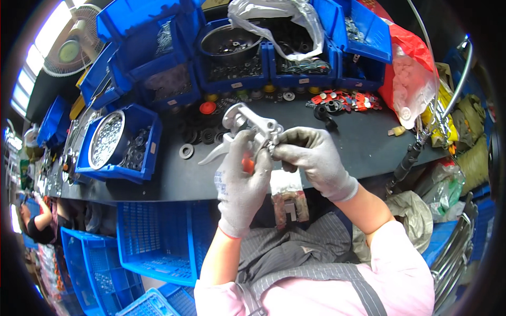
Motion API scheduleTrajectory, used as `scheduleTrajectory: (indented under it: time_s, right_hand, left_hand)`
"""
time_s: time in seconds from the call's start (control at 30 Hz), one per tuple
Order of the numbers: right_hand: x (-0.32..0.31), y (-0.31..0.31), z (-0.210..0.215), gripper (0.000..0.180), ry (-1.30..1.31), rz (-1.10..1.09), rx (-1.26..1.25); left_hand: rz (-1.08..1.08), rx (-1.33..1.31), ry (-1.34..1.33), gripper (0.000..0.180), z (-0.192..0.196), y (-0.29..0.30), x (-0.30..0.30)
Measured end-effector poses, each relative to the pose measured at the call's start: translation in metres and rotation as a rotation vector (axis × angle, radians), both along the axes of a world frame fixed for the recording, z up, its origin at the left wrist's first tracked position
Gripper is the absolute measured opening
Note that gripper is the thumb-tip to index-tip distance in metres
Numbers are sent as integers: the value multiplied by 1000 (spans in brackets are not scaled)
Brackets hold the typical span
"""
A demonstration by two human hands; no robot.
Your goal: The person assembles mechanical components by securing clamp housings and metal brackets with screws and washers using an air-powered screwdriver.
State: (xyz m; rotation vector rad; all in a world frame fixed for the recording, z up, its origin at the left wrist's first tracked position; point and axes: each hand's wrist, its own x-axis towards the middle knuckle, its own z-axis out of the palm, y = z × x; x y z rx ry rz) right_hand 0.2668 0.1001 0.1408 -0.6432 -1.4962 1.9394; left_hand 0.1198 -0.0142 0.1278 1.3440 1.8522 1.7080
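My left hand [240, 192], in a grey work glove, is wrapped round a silver metal lever assembly [259, 123] above the front of the bench. The assembly has a round open end with a coil spring [240, 122] inside, and a curved lever [213, 154] sticks out to the left. Something orange glows between my left fingers. My right hand [320, 162], gloved too, has thumb and fingertips pinched together against the assembly's right side. Whatever small part they grip is hidden. Below both hands sits a pale block-like fixture [287, 181] at the bench edge.
Blue bins [234, 81] of small metal parts line the back of the dark bench [174, 181]. Left stands a bin [150, 158] holding a steel bowl [97, 150]. Red parts [345, 99] and black rings [206, 137] lie loose. Blue crates [153, 242] stand below; another person [42, 224] is far left.
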Motion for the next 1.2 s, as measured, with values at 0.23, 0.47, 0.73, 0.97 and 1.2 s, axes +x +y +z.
scheduleTrajectory:
  time_s: [0.23,0.47,0.73,0.97,1.2]
  right_hand:
    - [1,2,-12,21,93,66,-76]
    - [79,127,-42,21,-193,-402,496]
    - [153,269,-126,38,-1001,-631,1044]
    - [115,288,-125,45,-1336,-689,1049]
    - [157,280,-129,28,-767,-872,953]
  left_hand:
    - [33,0,75,32,-26,5,-4]
    - [-39,-41,-194,37,-35,9,-16]
    - [-240,-52,-484,43,-7,25,13]
    - [-244,-10,-350,47,-14,25,20]
    - [-254,-63,-578,44,3,23,29]
